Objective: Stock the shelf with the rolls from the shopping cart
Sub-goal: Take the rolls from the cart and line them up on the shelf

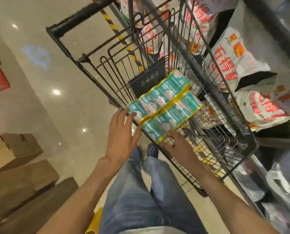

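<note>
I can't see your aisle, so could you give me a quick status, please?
Both hands open: left and right touching the rolls. Rolls in cart, unlifted. Nothing in the way.

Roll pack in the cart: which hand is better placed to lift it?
Left, probably. The left hand already has fingers spread on the near end of the roll pack; the right hand sits lower by its corner, over the cart wire.

Glossy pale tiled floor (44,68) reflecting ceiling lights, cardboard boxes (14,166) stacked at left
</note>
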